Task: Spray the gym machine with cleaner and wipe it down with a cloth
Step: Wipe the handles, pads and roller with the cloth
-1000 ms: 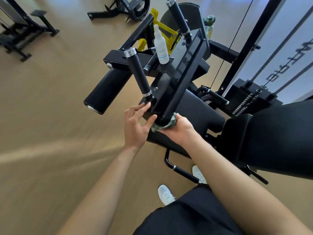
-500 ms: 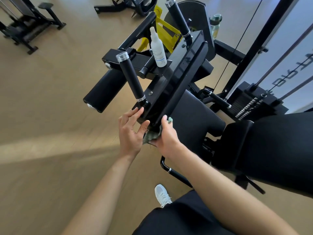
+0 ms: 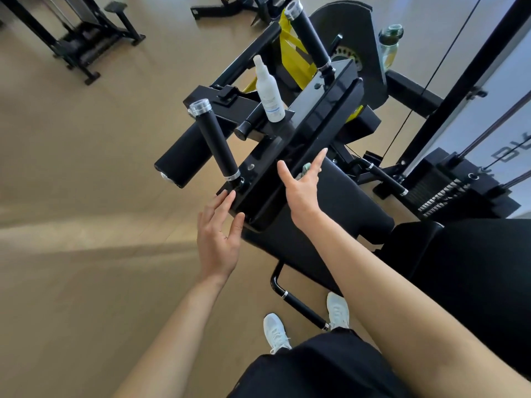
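I stand at the gym machine (image 3: 339, 202), and its glossy black plate (image 3: 301, 130) slants away in front of me. My left hand (image 3: 219, 239) is open, the fingers straight, the fingertips (image 3: 227, 198) touching the plate's near left corner just below the foot of the near grip handle (image 3: 217, 142). My right hand (image 3: 301, 188) lies on the plate's right edge, thumb and forefinger spread wide and straight. The cloth (image 3: 306, 169) is tucked under that hand against the same edge, only a pale green scrap showing. My other fingers are hidden, so I cannot tell whether they curl round it.

The spray bottle (image 3: 268, 90) stands upright on the frame just left of the plate's far half, in nobody's grip. A second grip handle (image 3: 310, 35) rises from the plate's far end. A padded roller (image 3: 178, 156) sticks out to the left of the plate. The weight stack (image 3: 442, 193) sits well to the right of the plate. My white shoes (image 3: 275, 333) are on the wooden floor (image 3: 86, 196) below the plate's near end.
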Motion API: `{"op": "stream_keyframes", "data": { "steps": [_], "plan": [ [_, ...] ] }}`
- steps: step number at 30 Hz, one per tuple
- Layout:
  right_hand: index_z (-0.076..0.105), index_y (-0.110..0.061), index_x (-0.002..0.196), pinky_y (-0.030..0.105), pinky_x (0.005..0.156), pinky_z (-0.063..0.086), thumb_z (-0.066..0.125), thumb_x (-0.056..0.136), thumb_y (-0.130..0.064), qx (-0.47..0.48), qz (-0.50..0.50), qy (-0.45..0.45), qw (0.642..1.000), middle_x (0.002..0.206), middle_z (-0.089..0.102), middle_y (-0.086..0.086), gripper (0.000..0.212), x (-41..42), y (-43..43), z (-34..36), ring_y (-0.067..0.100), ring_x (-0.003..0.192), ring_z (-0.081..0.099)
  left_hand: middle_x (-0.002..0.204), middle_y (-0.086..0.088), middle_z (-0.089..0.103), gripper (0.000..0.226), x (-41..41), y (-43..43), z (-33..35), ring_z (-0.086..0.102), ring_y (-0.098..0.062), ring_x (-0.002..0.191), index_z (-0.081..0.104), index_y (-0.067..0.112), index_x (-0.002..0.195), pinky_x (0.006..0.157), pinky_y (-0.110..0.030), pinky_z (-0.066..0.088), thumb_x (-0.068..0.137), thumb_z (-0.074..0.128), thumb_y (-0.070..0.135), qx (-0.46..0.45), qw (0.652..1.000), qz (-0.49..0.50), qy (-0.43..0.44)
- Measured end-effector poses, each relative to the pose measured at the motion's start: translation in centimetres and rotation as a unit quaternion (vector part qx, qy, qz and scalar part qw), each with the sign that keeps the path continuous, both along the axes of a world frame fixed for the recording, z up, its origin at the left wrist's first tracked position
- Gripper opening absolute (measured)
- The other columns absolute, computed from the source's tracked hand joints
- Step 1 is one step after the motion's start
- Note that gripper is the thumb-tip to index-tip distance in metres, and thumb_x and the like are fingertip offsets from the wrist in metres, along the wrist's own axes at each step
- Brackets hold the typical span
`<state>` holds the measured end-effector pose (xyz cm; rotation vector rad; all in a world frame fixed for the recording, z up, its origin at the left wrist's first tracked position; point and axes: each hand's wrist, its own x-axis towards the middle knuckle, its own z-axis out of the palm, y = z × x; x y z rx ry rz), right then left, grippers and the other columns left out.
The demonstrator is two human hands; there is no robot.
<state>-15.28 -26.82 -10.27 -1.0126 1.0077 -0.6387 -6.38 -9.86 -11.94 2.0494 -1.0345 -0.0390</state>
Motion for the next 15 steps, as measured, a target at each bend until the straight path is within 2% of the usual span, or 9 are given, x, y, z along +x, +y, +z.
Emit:
{"op": "stream_keyframes", "data": {
  "steps": [3,5,7,8,10,11,13,15],
  "plan": [
    [-0.016,-0.05,0.159,0.047,0.123,0.025,0.066,0.099,-0.043,-0.024,0.026,0.014,0.999,0.159,0.014,0.007,0.101,0.1,1.9,-0.4,0.022,0.144,0.028,0.145,0.006,0.054,0.043,-0.3,-0.2,0.2,0.053,-0.023,0.132,0.061,0.016,0.141,0.101,-0.05,0.053,0.099,0.065,0.025,-0.009,1.0,0.007,-0.003],
    [-0.014,-0.055,0.157,0.04,0.12,0.032,0.067,0.099,-0.042,-0.025,0.043,0.007,0.999,0.15,0.021,0.004,0.101,0.2,5.2,-1.3,0.022,0.138,0.035,0.144,0.0,0.057,0.042,-0.5,-0.4,0.6,0.054,-0.025,0.134,0.063,0.012,0.139,0.105,-0.029,0.051,0.098,0.068,0.02,-0.009,1.0,0.012,-0.005],
    [-0.013,-0.059,0.154,0.032,0.114,0.037,0.068,0.099,-0.037,-0.029,0.051,-0.002,0.998,0.139,0.027,0.0,0.101,0.3,8.6,-2.2,0.014,0.128,0.039,0.143,-0.007,0.06,0.041,-0.5,-0.5,1.0,0.055,-0.026,0.135,0.064,0.008,0.136,0.103,-0.008,0.041,0.096,0.07,0.016,0.0,1.0,0.015,-0.011],
    [-0.013,-0.059,0.155,0.028,0.11,0.041,0.069,0.099,-0.036,-0.03,0.049,-0.002,0.998,0.131,0.03,-0.003,0.101,0.3,9.7,-2.5,0.011,0.118,0.043,0.143,-0.007,0.06,0.042,-0.5,-0.4,1.1,0.055,-0.025,0.135,0.065,0.009,0.136,0.103,-0.007,0.04,0.096,0.07,0.017,0.002,1.0,0.014,-0.012],
    [-0.012,-0.056,0.157,0.023,0.105,0.042,0.069,0.099,-0.034,-0.023,0.046,-0.006,0.999,0.123,0.032,-0.009,0.102,0.3,10.2,-2.8,0.007,0.104,0.044,0.143,-0.005,0.06,0.042,-0.4,-0.4,1.2,0.054,-0.021,0.136,0.065,0.011,0.137,0.108,-0.017,0.043,0.096,0.07,0.022,0.005,1.0,0.012,-0.015],
    [-0.01,-0.054,0.159,0.023,0.108,0.039,0.068,0.1,-0.035,-0.021,0.045,-0.014,0.999,0.129,0.031,-0.011,0.099,0.2,9.7,-2.8,0.006,0.109,0.043,0.143,-0.005,0.06,0.042,-0.4,-0.4,1.2,0.054,-0.021,0.136,0.065,0.011,0.136,0.108,-0.018,0.043,0.096,0.07,0.022,0.004,1.0,0.013,-0.018],
    [-0.006,-0.049,0.161,0.016,0.109,0.028,0.063,0.102,-0.034,-0.019,0.036,-0.025,0.999,0.135,0.025,-0.012,0.092,-0.1,7.9,-2.7,0.0,0.123,0.036,0.142,-0.01,0.06,0.041,-0.6,-0.4,1.4,0.055,-0.024,0.134,0.066,0.007,0.134,0.102,-0.005,0.039,0.095,0.072,0.016,-0.002,1.0,0.014,-0.016],
    [0.001,-0.048,0.162,0.011,0.105,0.024,0.061,0.104,-0.034,-0.028,0.019,-0.024,0.999,0.128,0.026,-0.014,0.085,-0.1,5.3,-2.4,-0.01,0.119,0.036,0.141,-0.011,0.06,0.04,-0.8,-0.6,1.4,0.055,-0.025,0.135,0.066,0.007,0.134,0.093,0.0,0.041,0.095,0.072,0.013,-0.005,1.0,0.019,-0.01]
  ]
}}
